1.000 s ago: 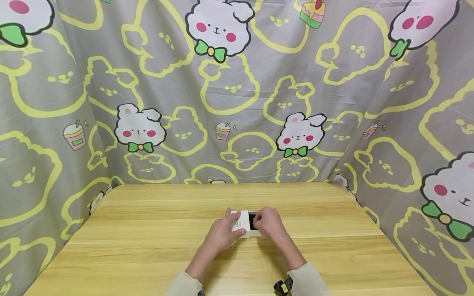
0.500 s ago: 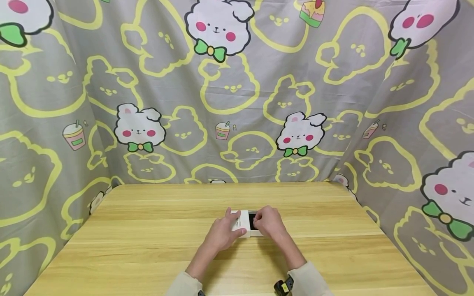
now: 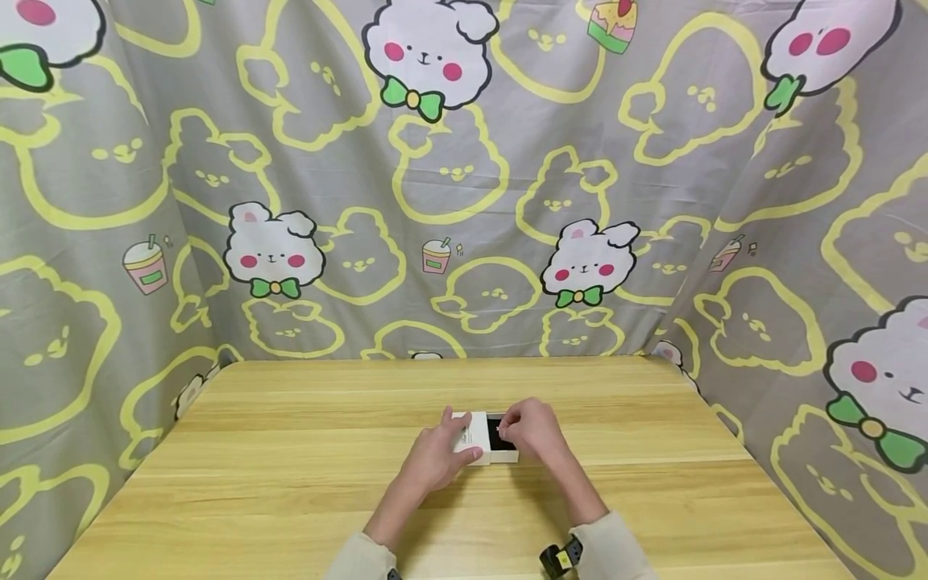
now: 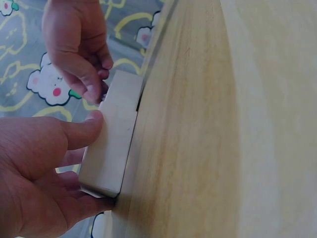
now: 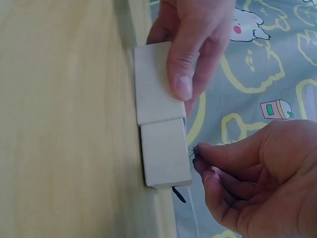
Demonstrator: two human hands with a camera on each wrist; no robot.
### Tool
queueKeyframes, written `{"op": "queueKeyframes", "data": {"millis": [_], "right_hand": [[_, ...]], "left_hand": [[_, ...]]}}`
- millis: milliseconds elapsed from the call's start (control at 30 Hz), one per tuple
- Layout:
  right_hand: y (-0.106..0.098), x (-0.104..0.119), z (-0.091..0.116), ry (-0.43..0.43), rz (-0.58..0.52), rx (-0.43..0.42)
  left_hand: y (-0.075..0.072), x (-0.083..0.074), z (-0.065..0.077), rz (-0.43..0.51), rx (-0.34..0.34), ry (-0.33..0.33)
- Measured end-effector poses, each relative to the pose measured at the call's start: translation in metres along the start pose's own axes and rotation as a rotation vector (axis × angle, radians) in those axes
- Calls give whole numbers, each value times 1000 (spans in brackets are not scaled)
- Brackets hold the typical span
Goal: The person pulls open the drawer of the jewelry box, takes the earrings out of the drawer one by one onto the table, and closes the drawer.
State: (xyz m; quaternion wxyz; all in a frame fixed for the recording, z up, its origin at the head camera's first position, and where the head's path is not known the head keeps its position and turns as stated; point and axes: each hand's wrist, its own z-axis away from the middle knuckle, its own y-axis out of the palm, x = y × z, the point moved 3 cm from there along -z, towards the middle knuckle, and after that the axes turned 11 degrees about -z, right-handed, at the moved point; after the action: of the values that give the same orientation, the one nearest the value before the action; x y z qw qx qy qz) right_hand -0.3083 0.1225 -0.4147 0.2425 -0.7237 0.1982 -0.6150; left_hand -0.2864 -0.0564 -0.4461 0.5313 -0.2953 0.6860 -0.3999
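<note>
A small white drawer-style box has its sleeve (image 3: 475, 440) at left and its inner tray (image 5: 166, 153) slid partly out to the right. Black lining (image 3: 496, 441) shows inside the tray. My left hand (image 3: 432, 459) grips the sleeve between thumb and fingers, the thumb on its near side in the left wrist view. Just above the tray's open top, my right hand (image 3: 538, 427) pinches a tiny shiny metallic piece (image 5: 192, 150) between thumb and forefinger. It looks thin and spiky; its kind cannot be told. A black ribbon tab (image 5: 179, 195) pokes from the tray's end.
The box rests on a light wood-grain table (image 3: 304, 435). Grey curtains (image 3: 348, 185) printed with cartoon bears and rabbits stand behind and on both sides. A black device (image 3: 557, 560) is strapped at the right wrist by the beige sleeve cuff.
My right hand has risen slightly and shifted a little right, uncovering more of the black lining and tray edge. The left hand and the sleeve have stayed in place.
</note>
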Motion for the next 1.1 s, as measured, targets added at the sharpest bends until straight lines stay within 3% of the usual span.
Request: {"op": "queueKeyframes", "data": {"millis": [233, 1100], "right_hand": [[-12, -2, -3, -32, -14, -70], [-38, -35, -10, 70, -24, -164]], "left_hand": [[-1, 0, 0, 8, 0, -6], [0, -1, 1, 20, 18, -19]]}}
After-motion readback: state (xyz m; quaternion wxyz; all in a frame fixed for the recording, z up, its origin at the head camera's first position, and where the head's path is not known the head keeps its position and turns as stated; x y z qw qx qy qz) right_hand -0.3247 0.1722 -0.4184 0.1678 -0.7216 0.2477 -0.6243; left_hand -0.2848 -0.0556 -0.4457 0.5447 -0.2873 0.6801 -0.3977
